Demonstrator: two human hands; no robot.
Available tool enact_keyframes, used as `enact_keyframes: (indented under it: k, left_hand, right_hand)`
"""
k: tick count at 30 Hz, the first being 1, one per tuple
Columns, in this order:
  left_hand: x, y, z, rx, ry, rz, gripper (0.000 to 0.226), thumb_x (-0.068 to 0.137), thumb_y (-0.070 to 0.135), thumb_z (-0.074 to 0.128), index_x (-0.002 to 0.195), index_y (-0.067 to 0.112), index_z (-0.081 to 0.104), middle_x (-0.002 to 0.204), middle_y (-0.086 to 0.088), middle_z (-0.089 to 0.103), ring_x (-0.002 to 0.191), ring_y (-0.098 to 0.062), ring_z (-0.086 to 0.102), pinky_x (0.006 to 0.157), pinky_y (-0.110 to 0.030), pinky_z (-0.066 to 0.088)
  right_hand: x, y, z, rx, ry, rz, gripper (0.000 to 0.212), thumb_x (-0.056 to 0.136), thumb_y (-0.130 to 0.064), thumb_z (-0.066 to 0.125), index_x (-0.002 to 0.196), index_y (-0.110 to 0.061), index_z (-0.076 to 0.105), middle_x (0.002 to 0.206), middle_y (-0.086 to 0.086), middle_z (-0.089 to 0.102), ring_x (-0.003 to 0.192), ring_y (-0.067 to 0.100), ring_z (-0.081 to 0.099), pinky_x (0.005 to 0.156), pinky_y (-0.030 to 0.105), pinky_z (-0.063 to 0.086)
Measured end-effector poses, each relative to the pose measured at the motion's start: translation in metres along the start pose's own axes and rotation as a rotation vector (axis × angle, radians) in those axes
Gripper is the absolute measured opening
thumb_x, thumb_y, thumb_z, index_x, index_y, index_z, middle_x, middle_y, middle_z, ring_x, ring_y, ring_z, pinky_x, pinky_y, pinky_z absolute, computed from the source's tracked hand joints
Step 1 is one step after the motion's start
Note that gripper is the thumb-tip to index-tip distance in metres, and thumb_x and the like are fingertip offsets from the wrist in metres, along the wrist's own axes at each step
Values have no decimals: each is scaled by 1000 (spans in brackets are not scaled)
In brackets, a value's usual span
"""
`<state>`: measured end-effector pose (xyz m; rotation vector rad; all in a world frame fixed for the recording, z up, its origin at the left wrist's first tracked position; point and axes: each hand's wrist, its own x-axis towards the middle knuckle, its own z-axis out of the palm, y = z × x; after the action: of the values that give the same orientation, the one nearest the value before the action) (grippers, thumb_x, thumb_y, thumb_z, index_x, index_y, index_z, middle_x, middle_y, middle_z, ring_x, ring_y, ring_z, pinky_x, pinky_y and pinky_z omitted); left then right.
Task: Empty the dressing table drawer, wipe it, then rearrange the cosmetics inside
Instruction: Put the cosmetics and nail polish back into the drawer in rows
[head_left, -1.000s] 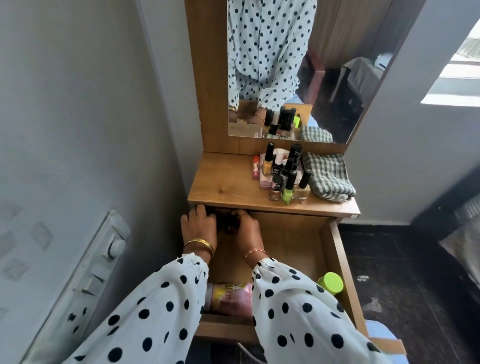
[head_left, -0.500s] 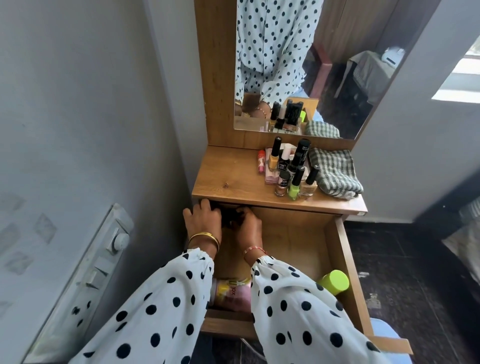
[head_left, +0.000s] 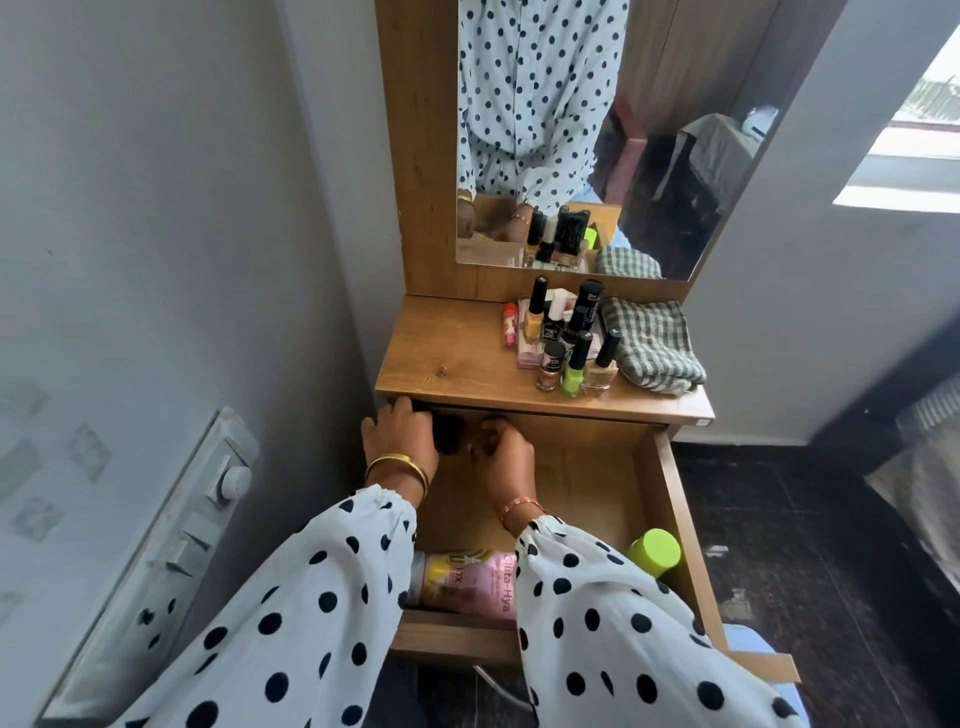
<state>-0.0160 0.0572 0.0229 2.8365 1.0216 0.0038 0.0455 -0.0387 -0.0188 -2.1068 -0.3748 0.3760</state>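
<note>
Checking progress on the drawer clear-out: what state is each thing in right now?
drawer: pulled open, not yet empty
pink tube: lying at the drawer's front
green-capped bottle: lying in the drawer's right front corner
nail polish bottles: upright, capped, on the tabletop
checked cloth: folded beside the bottles
left hand: at the drawer's back, on a dark item
right hand: curled at the same spot

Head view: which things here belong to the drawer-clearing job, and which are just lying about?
Job:
drawer
pink bottle and green-capped bottle in it
polish bottles on top
checked cloth
left hand, right hand, on something dark at the back

Lying about:
mirror
wall switches
</note>
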Motion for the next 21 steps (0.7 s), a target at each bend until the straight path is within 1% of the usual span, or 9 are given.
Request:
enact_keyframes:
  k: [2,4,7,8,10,13,15,18,21]
  left_hand:
    - [-2,3,-4,-55,-5,20,27,91,20,47,113,15,62,121,-10,55,116,-30,48,97,-42,38]
    - [-5,5,-8,-179,9,36,27,92,20,46,111,13,64,116,-11,61,109,-31,55,91,-40,45]
    - [-11,11,-17,-357,65,65,26,91,21,48,107,11,67,107,-11,68,100,-31,61,84,-34,48]
    - [-11,14,-21,-402,84,73,26,91,21,49,106,11,67,106,-11,69,99,-30,62,83,-32,48]
    - [-12,21,-27,-514,117,97,26,90,20,51,107,9,67,108,-11,69,101,-28,62,84,-29,47]
    - [-7,36,-38,-686,140,165,25,90,15,53,109,7,66,113,-10,68,107,-24,60,88,-25,45]
    - [-3,49,-44,-751,145,188,24,89,13,54,109,7,66,114,-10,67,108,-24,60,86,-23,43]
    - [2,65,-48,-782,125,174,27,90,12,52,116,8,62,119,-11,65,110,-24,59,89,-26,45]
    - [6,76,-46,-805,84,148,31,90,9,52,121,11,59,118,-10,65,108,-24,60,87,-25,45]
  right_hand:
    - [-6,-3,-7,9,20,-28,25,85,0,56,109,-5,62,101,10,69,90,18,62,81,22,47]
    - [-11,-6,-14,9,33,-81,23,85,-1,56,106,-6,63,98,9,68,82,11,57,79,21,49]
    - [-17,-10,-28,-29,54,-206,19,85,-2,56,100,-7,64,94,8,68,79,10,57,72,16,44]
    - [-18,-12,-33,-46,73,-250,17,84,-2,57,98,-7,65,93,8,68,78,12,58,71,17,45]
    - [-19,-16,-46,-70,139,-355,13,83,0,57,93,-5,65,90,9,68,77,17,60,72,25,50]
    - [-15,-29,-70,-125,239,-489,9,83,2,56,88,-2,62,84,12,63,72,23,57,67,33,48]
    - [-10,-39,-87,-153,280,-526,12,85,0,55,93,-3,62,89,11,62,73,21,56,67,32,49]
    - [-3,-49,-106,-232,297,-550,23,87,-2,53,109,-3,61,102,12,62,85,24,61,76,36,53]
    - [3,-55,-113,-395,207,-529,35,91,-8,49,126,-4,51,109,16,61,96,32,60,82,41,51]
